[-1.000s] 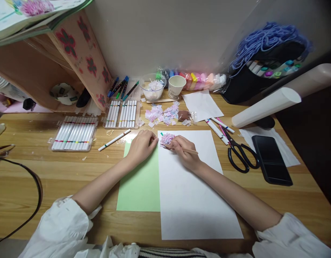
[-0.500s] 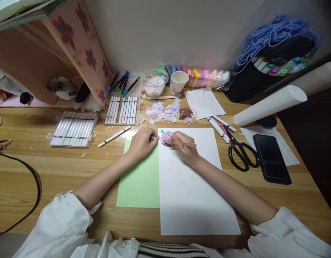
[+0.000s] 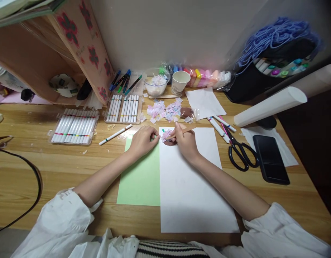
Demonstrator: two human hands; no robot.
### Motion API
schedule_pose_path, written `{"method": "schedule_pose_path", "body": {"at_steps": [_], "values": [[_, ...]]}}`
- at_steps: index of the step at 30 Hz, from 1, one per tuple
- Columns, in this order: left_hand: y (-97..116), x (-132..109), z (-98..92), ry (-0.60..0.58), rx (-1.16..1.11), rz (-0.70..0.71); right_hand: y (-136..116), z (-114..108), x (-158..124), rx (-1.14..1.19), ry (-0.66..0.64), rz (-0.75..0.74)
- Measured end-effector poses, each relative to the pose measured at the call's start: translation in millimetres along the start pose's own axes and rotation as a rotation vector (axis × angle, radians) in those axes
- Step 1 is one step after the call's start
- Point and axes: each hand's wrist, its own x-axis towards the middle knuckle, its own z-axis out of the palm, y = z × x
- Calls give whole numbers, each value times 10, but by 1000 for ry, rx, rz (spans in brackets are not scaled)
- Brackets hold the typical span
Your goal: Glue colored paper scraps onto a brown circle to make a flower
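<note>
My right hand (image 3: 186, 143) grips a flat wooden craft stick (image 3: 189, 130) above the white sheet (image 3: 191, 186). The stick's tip touches a small patch of pink and lilac paper scraps (image 3: 167, 134) at the sheet's upper left corner. A brown patch (image 3: 170, 143) shows just below the scraps, and a small green mark (image 3: 163, 130) above them. My left hand (image 3: 144, 141) rests on a green sheet (image 3: 140, 182) with its fingers curled in, the thumb side by the white sheet's left edge. I see nothing held in it.
Loose paper scraps (image 3: 165, 109) lie behind the sheets, before a clear bowl (image 3: 156, 87) and a paper cup (image 3: 180, 82). Marker cases (image 3: 74, 127) and a single marker (image 3: 115, 134) are at left. Scissors (image 3: 242, 154), a phone (image 3: 271, 159) and a paper roll (image 3: 270, 106) lie at right.
My right hand has turned and shifted slightly right, the craft stick now tilting up to the right. More of the brown patch shows. My left hand stays in place.
</note>
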Motion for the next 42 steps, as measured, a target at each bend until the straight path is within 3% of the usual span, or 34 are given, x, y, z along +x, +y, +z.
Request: {"method": "schedule_pose_path", "body": {"at_steps": [7, 19, 42], "values": [[27, -2, -14, -3, 7, -23, 0, -40, -54, 10, -152, -141], [9, 4, -5, 4, 1, -22, -36, -50, -71, -216, -157, -383], [7, -9, 2, 7, 10, -14, 41, -50, -72, -175, -138, -310]]}}
